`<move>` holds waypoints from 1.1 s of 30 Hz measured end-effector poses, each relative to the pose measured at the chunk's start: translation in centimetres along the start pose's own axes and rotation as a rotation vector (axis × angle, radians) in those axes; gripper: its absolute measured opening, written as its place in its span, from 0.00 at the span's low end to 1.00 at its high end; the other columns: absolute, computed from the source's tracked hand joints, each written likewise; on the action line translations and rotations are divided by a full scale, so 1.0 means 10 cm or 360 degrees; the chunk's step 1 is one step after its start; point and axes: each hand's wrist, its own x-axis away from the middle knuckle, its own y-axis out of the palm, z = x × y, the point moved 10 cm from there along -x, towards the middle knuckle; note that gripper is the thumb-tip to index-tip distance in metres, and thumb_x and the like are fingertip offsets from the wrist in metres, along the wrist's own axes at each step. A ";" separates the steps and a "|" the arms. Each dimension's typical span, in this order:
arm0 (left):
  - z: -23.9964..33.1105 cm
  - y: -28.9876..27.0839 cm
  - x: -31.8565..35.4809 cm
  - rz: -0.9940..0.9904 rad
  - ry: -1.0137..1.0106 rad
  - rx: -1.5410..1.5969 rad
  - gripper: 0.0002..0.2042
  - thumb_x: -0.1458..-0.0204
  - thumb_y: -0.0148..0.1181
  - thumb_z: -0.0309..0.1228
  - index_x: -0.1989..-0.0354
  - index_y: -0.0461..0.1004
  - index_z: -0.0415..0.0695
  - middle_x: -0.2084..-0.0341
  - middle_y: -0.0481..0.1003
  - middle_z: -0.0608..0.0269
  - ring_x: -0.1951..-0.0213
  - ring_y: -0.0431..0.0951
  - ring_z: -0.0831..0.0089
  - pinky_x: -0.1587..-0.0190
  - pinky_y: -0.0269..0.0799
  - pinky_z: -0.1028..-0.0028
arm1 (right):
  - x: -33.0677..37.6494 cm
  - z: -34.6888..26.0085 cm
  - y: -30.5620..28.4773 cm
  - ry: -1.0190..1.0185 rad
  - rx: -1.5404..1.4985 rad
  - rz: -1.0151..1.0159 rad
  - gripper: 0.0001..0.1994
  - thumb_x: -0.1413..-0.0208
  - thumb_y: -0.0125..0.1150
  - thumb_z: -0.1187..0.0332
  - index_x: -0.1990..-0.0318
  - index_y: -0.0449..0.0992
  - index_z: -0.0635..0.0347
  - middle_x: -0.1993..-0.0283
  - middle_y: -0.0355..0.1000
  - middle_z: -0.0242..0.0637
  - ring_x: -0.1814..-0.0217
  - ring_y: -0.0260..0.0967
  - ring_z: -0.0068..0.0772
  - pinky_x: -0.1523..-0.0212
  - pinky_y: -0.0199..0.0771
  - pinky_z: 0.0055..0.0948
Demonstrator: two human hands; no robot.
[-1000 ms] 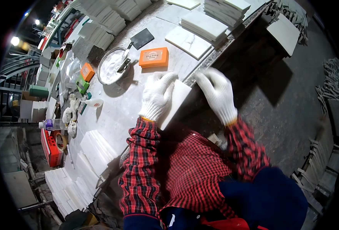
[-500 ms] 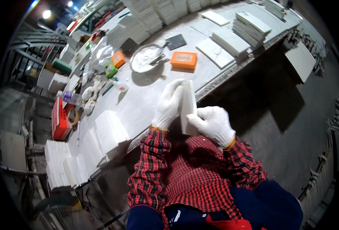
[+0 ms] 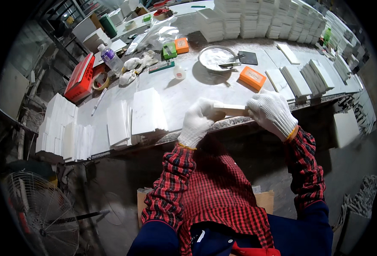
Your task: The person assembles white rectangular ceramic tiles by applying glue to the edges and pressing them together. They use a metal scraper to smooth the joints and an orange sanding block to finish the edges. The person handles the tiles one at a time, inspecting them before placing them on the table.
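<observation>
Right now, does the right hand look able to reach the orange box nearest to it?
Probably yes: the orange box lies just beyond the right hand, with nothing standing between them. But that hand holds a pale slab, so it may need freeing first.

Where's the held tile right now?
Head view, slightly right of centre: the tile spans from the left hand to the right hand, by the table's front edge, nearer than the closer orange box.
</observation>
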 end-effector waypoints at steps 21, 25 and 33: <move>0.05 -0.40 -0.02 0.0464 0.0419 -0.0880 0.12 0.62 0.73 0.27 0.65 0.83 0.48 0.70 0.80 0.59 0.64 0.79 0.58 0.58 0.75 0.63 | -0.70 0.61 0.01 0.0347 -0.0297 0.0526 0.22 0.47 0.72 0.56 0.47 0.78 0.54 0.56 0.77 0.47 0.57 0.76 0.49 0.56 0.77 0.41; 0.04 -0.38 -0.06 0.0388 0.0391 -0.0949 0.13 0.60 0.73 0.29 0.63 0.84 0.50 0.68 0.80 0.61 0.61 0.78 0.59 0.56 0.73 0.63 | -1.03 0.77 0.25 0.0303 0.0074 0.0455 0.22 0.46 0.68 0.56 0.46 0.77 0.54 0.58 0.77 0.47 0.54 0.76 0.50 0.56 0.77 0.45; 0.08 -0.30 -0.06 0.0337 0.0487 -0.1165 0.12 0.57 0.72 0.38 0.62 0.85 0.55 0.69 0.77 0.62 0.61 0.76 0.58 0.57 0.71 0.61 | -1.31 0.88 0.63 0.0234 0.0443 -0.0019 0.10 0.42 0.61 0.61 0.66 0.81 0.57 0.70 0.77 0.46 0.64 0.78 0.49 0.63 0.78 0.43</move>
